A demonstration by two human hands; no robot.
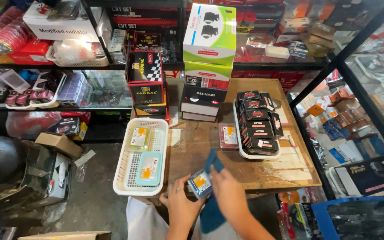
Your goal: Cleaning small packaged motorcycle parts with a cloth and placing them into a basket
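My left hand (181, 205) grips a small clear flat packet with an orange label (200, 183) near the front edge of a wooden table (272, 171). My right hand (228, 192) holds a blue cloth (213, 162) against the packet's top; the cloth also hangs below the hands. A white slotted basket (125, 173) stands to the left with two similar packets in it, one pale green (139, 138), one light blue (149, 168). A pink packet (228, 135) lies on the table beyond my hands.
A white tray (240, 144) of several small black boxes (258, 122) sits at the right. Stacked black boxes (145, 84) and a green-and-white carton (210, 35) stand at the back. Shelves of parts surround the table; a blue crate (323, 218) is on the floor at right.
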